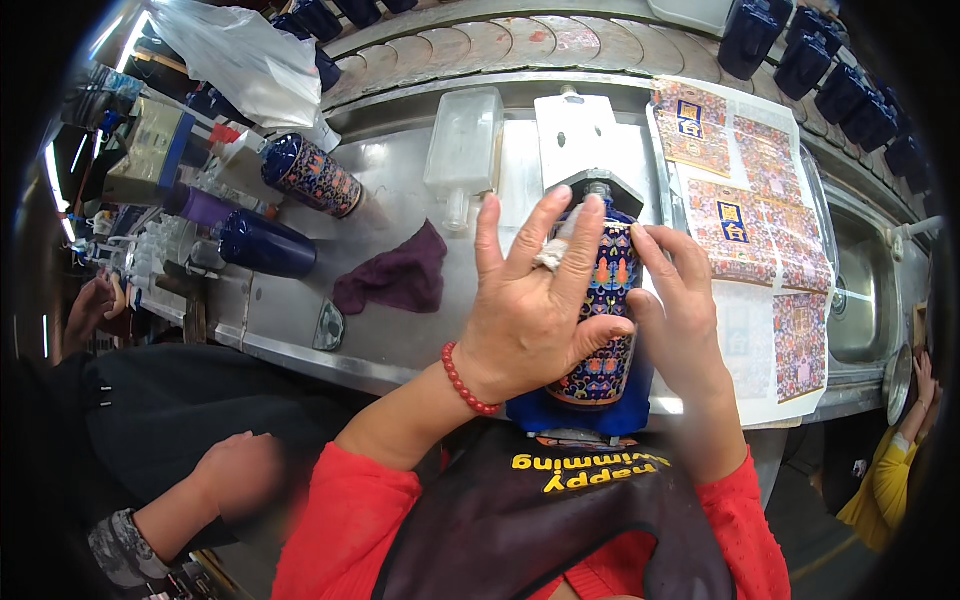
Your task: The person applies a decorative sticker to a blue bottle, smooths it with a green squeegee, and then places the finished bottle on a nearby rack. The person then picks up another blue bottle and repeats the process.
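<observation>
A dark blue bottle (610, 275) with a colourful patterned wrap lies before me, its neck away from me, in a stand with blue cloth (540, 412) beneath. My left hand (535, 315), with a red bead bracelet on the wrist, reaches over its left side, fingers stretched and spread, thumb against the pattern. Something white (550, 255), perhaps a wrapping or cloth, shows at one of its fingers. Along the bottle's right side, my right hand (682, 300) has bent fingers and thumb pressing on it. The bottle's underside is hidden.
Patterned printed sheets (750, 230) lie right, beside a sink (860, 285). Leftward are a purple cloth (395, 275), a patterned bottle (312, 175), a plain blue bottle (265, 243) and a clear container (465, 140). A slatted conveyor (480, 45) runs behind. A co-worker's hand (240, 475) is lower left.
</observation>
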